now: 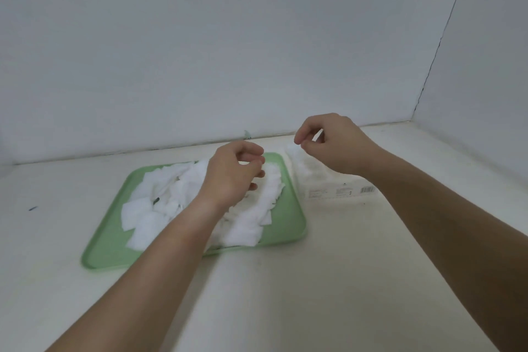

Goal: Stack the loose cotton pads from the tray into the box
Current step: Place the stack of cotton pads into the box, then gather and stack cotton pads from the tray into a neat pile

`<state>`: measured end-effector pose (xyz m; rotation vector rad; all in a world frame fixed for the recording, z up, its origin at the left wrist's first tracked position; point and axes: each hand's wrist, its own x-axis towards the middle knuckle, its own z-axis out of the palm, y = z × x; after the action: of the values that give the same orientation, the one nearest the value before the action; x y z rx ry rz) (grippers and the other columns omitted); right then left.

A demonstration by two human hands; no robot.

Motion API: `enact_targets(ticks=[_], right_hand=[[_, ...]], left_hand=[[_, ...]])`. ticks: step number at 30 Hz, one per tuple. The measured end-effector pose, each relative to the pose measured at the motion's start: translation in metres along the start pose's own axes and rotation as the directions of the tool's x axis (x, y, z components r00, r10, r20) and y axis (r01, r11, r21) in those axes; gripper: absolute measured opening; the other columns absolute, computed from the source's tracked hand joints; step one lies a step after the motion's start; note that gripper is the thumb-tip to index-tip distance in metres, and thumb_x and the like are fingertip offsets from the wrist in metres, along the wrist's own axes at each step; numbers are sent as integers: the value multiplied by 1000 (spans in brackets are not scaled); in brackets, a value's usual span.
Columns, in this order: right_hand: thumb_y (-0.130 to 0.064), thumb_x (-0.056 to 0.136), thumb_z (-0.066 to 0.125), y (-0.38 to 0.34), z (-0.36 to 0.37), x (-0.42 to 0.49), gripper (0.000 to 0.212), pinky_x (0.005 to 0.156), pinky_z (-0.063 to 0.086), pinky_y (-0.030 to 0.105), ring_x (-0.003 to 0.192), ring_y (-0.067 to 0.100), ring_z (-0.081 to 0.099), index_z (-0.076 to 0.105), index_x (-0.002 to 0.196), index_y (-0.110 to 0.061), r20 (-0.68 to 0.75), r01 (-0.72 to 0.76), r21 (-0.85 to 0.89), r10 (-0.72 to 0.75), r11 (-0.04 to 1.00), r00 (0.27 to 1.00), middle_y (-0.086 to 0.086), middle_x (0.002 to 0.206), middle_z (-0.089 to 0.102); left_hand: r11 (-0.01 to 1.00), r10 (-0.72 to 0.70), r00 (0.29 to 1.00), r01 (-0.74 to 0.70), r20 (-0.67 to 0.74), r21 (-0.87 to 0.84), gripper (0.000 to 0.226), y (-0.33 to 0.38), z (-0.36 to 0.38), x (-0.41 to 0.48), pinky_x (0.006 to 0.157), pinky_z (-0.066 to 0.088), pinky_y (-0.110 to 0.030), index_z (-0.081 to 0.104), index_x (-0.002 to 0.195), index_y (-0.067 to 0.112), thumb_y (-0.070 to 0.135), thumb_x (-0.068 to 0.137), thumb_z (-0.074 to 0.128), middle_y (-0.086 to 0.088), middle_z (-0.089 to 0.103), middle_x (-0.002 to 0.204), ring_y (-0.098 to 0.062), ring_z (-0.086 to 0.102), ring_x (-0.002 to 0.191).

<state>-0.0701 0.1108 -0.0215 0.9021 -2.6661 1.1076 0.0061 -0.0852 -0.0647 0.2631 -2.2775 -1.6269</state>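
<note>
Head view.

A: Where does everything sit?

B: The loose cotton pads (148, 217) lie heaped and overlapping on the green tray (108, 248), left of centre on the tabletop (314, 280). The box (337, 186), pale with a barcode (367, 189) on its near end, lies just right of the tray. Something white shows at its far end, probably pads already in.

A: And the hands?

B: The left hand (233, 177) hovers over the far part of the heap with its fingers curled. The right hand (334, 148) is above the box's far end, thumb and forefinger drawn close. I cannot tell whether either one actually has a pad; white against white hides it.

A: So what might go wrong?

B: In my judgement, three things. The pads are thin and clingy, so a pinch may lift several at once or drag neighbours over the tray's low rim. A pad let go from that height could flutter and land crooked, spoiling the stack. And the box looks light, so a nudge from the right wrist could slide it.
</note>
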Motion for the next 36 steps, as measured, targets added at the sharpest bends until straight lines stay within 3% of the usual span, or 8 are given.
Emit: enact_targets(ticks=[6, 11, 14, 18, 24, 29, 32, 36], right_hand=[[-16, 89, 65, -18, 56, -23, 14, 58, 41, 6, 66, -3, 60, 67, 85, -29, 254, -33, -78, 52, 996, 966, -13, 82, 66], [-35, 86, 70, -10, 105, -33, 21, 82, 52, 31, 90, 15, 61, 61, 101, -22, 130, -205, -169, 228, 964, 965, -6, 96, 61], [-36, 86, 72, -9, 120, -35, 26, 80, 50, 30, 90, 14, 60, 59, 104, -24, 87, -261, -70, 266, 963, 960, -10, 93, 57], [-24, 88, 67, -8, 128, -33, 4, 68, 47, 23, 78, 10, 61, 66, 85, -25, -78, -242, 59, 246, 968, 966, -13, 80, 62], [-23, 93, 65, -2, 115, -39, 8, 73, 43, 19, 88, 7, 61, 64, 87, -28, -345, -104, 384, 247, 917, 906, -10, 95, 65], [-8, 93, 67, -17, 101, -42, 6, 66, 60, 34, 73, 22, 70, 68, 89, -12, -201, -29, 687, 228, 726, 953, 15, 82, 72], [-7, 91, 69, -26, 100, -47, 6, 56, 60, 37, 67, 28, 67, 71, 90, -12, -106, 3, 581, 73, 814, 992, 16, 77, 70], [-10, 93, 67, -34, 106, -48, 5, 54, 59, 35, 60, 18, 64, 72, 92, -9, -67, -8, 589, 58, 808, 996, 9, 69, 69]], left_hand=[[975, -45, 999, 43, 3, 217, 12, -19, -37, -25, 49, 52, -21, 69, 92, 11, 0, 90, 65, -5, 70, 81, -18, 71, 62], [934, -132, 988, 96, 84, 345, 24, -38, -37, -36, 50, 50, -24, 68, 86, 16, -4, 90, 56, -5, 72, 88, -16, 73, 60], [945, -117, 992, 98, 42, 313, 25, -40, -32, -38, 49, 48, -23, 69, 88, 17, -3, 90, 54, -2, 71, 89, -17, 73, 58], [964, -86, 996, 90, -26, 250, 18, -40, -29, -34, 45, 42, -14, 70, 88, 16, 1, 90, 61, -1, 72, 89, -15, 69, 51], [991, 12, 993, 4, -118, 134, 11, -46, -32, -35, 59, 52, -19, 72, 88, 22, 11, 88, 71, 6, 71, 85, -11, 63, 50], [995, 103, 981, -105, -166, -3, 37, -39, -33, -41, 73, 53, -16, 66, 113, 31, 27, 81, 84, 16, 71, 103, 3, 63, 79], [989, 120, 993, -119, 0, -89, 54, -36, -38, -45, 85, 53, -16, 63, 126, 28, 25, 78, 87, 13, 73, 114, 1, 67, 103], [987, 152, 986, -148, 65, -65, 33, -37, -39, -48, 74, 54, -15, 75, 108, 19, 4, 80, 83, 9, 78, 95, -5, 73, 88]])
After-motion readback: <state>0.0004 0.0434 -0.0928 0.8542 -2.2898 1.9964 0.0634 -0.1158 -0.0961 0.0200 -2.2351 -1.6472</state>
